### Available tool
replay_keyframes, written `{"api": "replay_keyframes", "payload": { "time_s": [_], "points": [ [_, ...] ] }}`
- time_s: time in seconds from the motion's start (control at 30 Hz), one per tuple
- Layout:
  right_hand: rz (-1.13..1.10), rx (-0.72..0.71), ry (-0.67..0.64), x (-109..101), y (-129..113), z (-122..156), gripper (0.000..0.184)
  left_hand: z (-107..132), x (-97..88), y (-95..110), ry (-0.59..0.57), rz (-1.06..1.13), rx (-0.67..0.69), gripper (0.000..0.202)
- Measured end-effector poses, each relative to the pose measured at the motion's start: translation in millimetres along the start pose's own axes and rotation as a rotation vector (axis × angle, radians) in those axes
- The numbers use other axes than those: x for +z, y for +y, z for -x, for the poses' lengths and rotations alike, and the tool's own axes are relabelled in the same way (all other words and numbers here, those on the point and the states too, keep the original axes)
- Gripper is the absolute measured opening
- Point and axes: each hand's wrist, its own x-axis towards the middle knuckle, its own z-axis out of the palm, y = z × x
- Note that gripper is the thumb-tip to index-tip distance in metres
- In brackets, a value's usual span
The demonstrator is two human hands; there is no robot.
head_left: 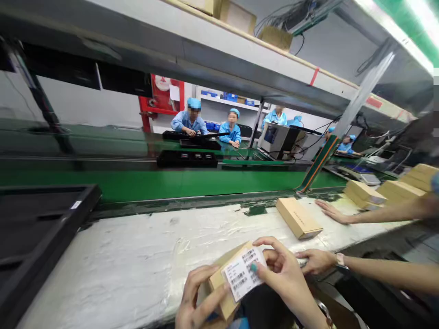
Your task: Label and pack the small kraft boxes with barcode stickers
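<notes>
A small brown cardboard box (223, 309) is tilted toward me at the near edge of the bench. My left hand (202, 299) is closed around its left end, thumb along the front. A white barcode label (236, 277) lies over the box's narrow face, its right part reaching past the box. The fingers of my right hand (279, 265) pinch the label's right side, thumb with a teal nail in front. Whether the label sticks to the box I cannot tell. Beyond my right hand lies another closed cardboard box (297, 217).
A co-worker's hands (318, 261) reach in from the right, close to my right hand. Several stacked boxes (365, 194) stand at the far right. A black tray (44, 237) fills the left. Behind the white bench (130, 256) runs a green conveyor belt (151, 183), with several people beyond.
</notes>
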Motion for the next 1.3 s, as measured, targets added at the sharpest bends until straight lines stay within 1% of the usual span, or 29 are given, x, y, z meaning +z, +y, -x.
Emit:
{"api": "replay_keyframes", "payload": {
  "time_s": [0.13,0.33,0.97,1.1,1.3],
  "points": [
    [0.035,0.002,-0.009,1.8,-0.7,-3.3,0.050,-0.6,0.7,-0.3,0.000,-0.007,-0.003,0.042],
    [0.071,0.006,-0.057,2.7,-1.3,-9.5,0.047,-2.3,-0.6,-2.9,0.003,-0.057,0.005,0.043],
    [0.152,0.000,-0.066,3.3,-3.5,-12.3,0.041,0.1,-1.8,-8.3,-0.043,-0.108,0.010,0.039],
    [0.161,-0.003,-0.063,3.7,-5.6,-11.4,0.040,-1.2,-3.2,-7.6,-0.057,-0.114,0.016,0.038],
    [0.152,0.002,-0.069,4.3,-8.1,-11.7,0.041,-2.1,-2.7,-5.8,-0.047,-0.106,0.004,0.038]
  ]
}}
